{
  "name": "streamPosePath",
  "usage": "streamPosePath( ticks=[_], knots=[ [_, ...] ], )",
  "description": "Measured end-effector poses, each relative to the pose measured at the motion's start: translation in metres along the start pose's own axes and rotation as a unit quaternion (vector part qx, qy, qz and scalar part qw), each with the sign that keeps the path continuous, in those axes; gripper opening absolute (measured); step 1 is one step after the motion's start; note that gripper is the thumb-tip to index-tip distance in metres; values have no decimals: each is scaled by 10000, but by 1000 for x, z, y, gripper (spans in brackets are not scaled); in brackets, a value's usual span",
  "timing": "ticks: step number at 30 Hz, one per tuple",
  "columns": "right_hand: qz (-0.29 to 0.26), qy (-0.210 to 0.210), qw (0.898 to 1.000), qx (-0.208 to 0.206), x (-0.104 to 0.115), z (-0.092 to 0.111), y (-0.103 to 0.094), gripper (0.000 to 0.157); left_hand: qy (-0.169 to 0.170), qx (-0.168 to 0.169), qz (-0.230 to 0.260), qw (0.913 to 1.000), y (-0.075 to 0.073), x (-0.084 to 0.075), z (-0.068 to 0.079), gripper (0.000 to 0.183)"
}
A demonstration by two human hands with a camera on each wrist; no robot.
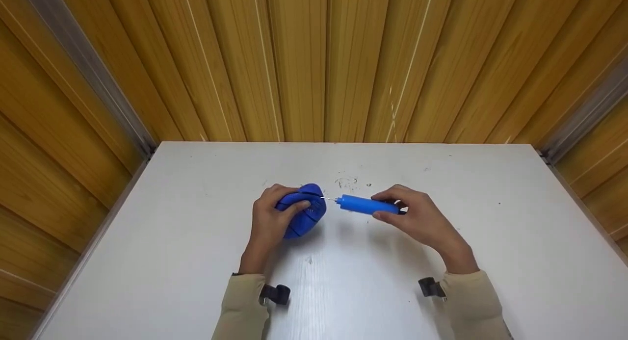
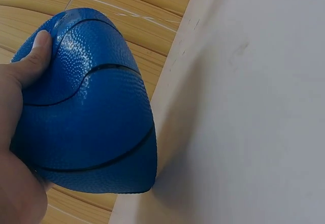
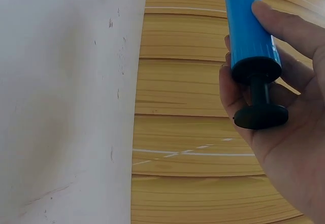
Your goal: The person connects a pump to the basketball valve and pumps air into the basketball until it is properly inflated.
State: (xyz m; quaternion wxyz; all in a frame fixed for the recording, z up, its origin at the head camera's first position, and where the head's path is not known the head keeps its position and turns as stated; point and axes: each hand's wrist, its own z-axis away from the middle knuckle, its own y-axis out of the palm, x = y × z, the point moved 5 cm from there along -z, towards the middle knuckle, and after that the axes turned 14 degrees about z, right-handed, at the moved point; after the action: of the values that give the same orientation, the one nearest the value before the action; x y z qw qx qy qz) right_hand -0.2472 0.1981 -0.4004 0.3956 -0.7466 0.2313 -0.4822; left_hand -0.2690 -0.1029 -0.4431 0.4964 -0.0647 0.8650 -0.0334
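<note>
Tan sleeves (image 1: 240,308) come nearest the head camera, two of them, each with a black wrist device (image 1: 278,295) on its inner side. Beyond them, a blue ball (image 1: 314,216) sits between the two hands, right at the left hand (image 1: 267,215), which grips its side with the thumb pressed across the dented face; shadows suggest it is held above the white table (image 1: 171,232). Facing it, the right hand (image 1: 417,212) grips a blue pump (image 1: 360,204) around the rear of the barrel, thumb on one side, fingers on the other, the black handle (image 3: 260,116) just beside the palm. From the pump's tip a thin needle (image 1: 329,198) spans the narrow gap and meets the ball's edge; how deep it goes cannot be told. Both hands work near the table's middle, well apart from its left and right edges, with wide white surface out to either side and a shallower strip toward the far edge, where the wood-patterned wall (image 1: 343,60) rises. Counted: two hands, one ball, one pump, one needle, one table, two wrist devices.
</note>
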Motion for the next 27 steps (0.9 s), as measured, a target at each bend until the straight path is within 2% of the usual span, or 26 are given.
streamPosePath(
  ticks=[8, 16, 27],
  knots=[
    [266, -64, 9996, -13, 1, 1, -1, 31, 51, 20, -80, 10000, 1, -1, 0, 20],
    [430, -307, 9981, -302, 5, 0, -5, 31, 123, 26, -215, 9997, 2, -3, 0, 19],
    [661, -436, 9962, -349, 13, 0, -6, 33, 311, 26, -257, 9992, 5, -5, 1, 16]
  ],
)
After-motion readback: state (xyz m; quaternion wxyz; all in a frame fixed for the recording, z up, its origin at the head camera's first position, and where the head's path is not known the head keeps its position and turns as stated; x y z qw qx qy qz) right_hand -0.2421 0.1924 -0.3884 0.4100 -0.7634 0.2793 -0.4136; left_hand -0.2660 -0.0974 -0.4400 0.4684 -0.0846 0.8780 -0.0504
